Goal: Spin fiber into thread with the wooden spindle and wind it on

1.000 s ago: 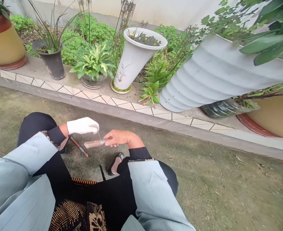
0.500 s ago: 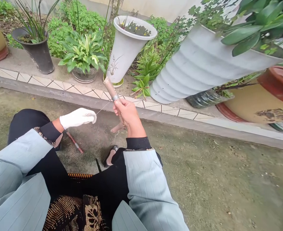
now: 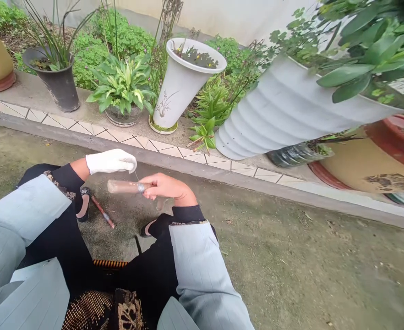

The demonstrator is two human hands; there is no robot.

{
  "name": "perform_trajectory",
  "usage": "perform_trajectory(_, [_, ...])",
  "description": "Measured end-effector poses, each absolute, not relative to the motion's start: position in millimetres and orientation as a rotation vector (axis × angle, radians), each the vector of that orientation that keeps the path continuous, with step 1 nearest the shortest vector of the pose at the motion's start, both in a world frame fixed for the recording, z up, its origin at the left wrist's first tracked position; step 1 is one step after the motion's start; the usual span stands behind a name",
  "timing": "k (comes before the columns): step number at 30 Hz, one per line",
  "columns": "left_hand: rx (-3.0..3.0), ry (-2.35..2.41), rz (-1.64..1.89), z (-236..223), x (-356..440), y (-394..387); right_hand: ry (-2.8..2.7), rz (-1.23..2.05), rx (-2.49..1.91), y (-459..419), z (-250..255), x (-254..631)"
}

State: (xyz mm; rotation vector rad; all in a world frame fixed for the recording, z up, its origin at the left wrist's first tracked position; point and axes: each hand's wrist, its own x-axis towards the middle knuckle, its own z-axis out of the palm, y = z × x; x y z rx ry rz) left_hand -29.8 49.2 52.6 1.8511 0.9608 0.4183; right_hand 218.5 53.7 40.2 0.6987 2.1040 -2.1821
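My right hand point(image 3: 164, 187) is bare and closed round a brown wooden stick point(image 3: 122, 186) with a metal band, held level and pointing left. My left hand point(image 3: 111, 161) wears a white glove and sits just above the stick's banded part, its fingers pinched on a thin thread point(image 3: 136, 176) that runs down to the stick. I am seated with my knees apart, in black trousers and a pale blue jacket. A second thin reddish stick point(image 3: 103, 212) lies on the ground between my feet.
A tiled kerb point(image 3: 202, 158) runs across ahead. On the ledge behind it stand a black pot point(image 3: 60, 85), a leafy plant point(image 3: 122, 89), a tall white vase pot point(image 3: 181, 87) and a large ribbed white planter point(image 3: 291, 110). Bare mossy concrete point(image 3: 308, 270) lies to my right.
My right hand has swung the stick down from upright to level, pointing left. The gloved left hand stayed nearly in place, still pinching the thread, which is now shorter.
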Motion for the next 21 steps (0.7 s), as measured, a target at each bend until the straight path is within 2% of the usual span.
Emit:
perform_trajectory(2, [1.753,0.938,0.482,50.8,-34.0,59.6,2.232,-2.443,0.872,64.6,45.3,214.9])
perform_trajectory(4, [1.67,0.93,0.498,48.8,-38.8,67.4,2.359,-2.572,1.082,77.7,50.9,207.8])
perform_trajectory(13, [1.656,1.025,0.571,56.2,-45.0,74.5,2.607,-2.436,1.555,122.3,59.8,169.4])
perform_trajectory(16, [1.844,1.045,0.485,54.9,-49.1,73.7,2.641,-2.183,1.662,131.6,46.4,161.1])
perform_trajectory(19, [2.07,1.096,0.401,52.8,-56.7,70.5,2.7,-1.586,1.758,131.5,35.1,154.8])
perform_trajectory(21, [2.172,1.142,0.348,53.7,-63.0,67.8,2.606,-1.307,1.583,124.6,34.9,153.0])
